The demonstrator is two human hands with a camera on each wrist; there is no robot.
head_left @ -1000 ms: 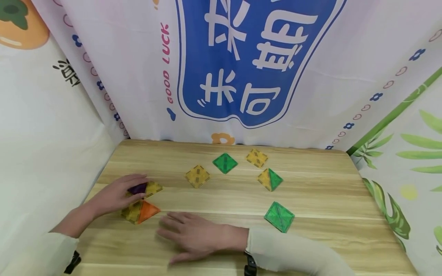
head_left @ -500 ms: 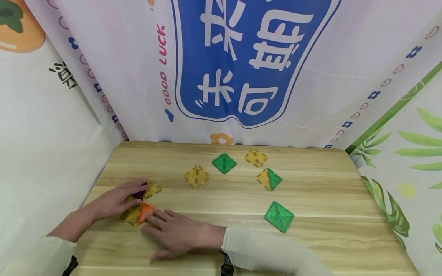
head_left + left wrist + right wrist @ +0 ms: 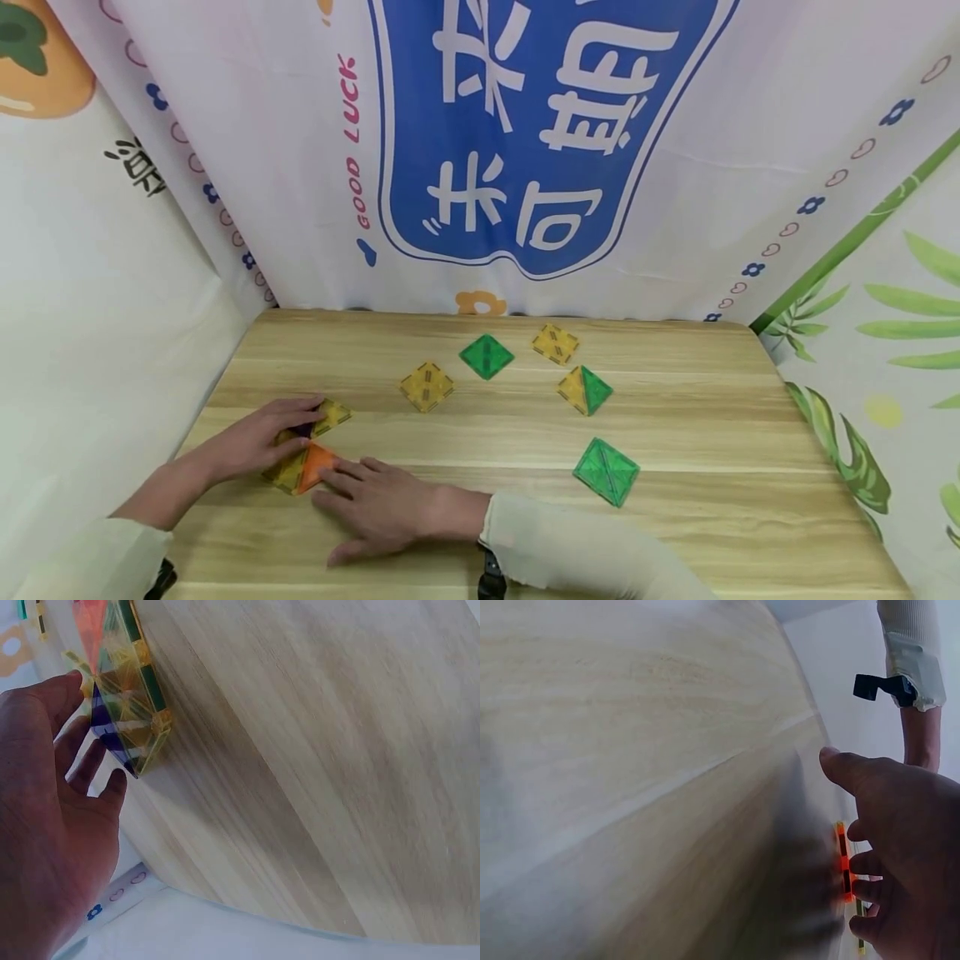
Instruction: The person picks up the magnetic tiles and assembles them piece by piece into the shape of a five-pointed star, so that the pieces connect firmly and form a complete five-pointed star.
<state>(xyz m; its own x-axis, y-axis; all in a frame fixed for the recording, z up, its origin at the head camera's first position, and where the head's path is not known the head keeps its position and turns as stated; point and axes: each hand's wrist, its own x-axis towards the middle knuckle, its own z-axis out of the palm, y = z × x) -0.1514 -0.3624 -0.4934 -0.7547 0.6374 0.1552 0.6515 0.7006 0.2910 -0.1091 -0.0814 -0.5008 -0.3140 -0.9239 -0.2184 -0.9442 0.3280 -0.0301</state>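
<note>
Several translucent magnetic tiles lie grouped at the left of the table. My left hand [image 3: 258, 433] rests over them, fingers extended across the purple triangle [image 3: 107, 729] and the thumb near the orange triangle [image 3: 315, 463]. A yellow triangle [image 3: 333, 415] shows past its fingertips, and another yellow tile [image 3: 283, 477] shows below the thumb. From the right, my right hand [image 3: 382, 506] touches the orange triangle's right side with its fingertips, fingers spread and thumb apart. Part of the purple triangle is hidden under the left fingers in the head view.
Farther right on the wooden table [image 3: 480, 437] lie a yellow square [image 3: 427, 387], a green square [image 3: 487, 357], another yellow square [image 3: 555, 344], a yellow-and-green square [image 3: 585, 390] and a larger green piece [image 3: 607, 472]. A printed curtain [image 3: 300, 167] hangs behind the table.
My right hand has moved left across the table, and its fingertips now meet the orange triangle. My left hand has stayed on the tile group with hardly any movement.
</note>
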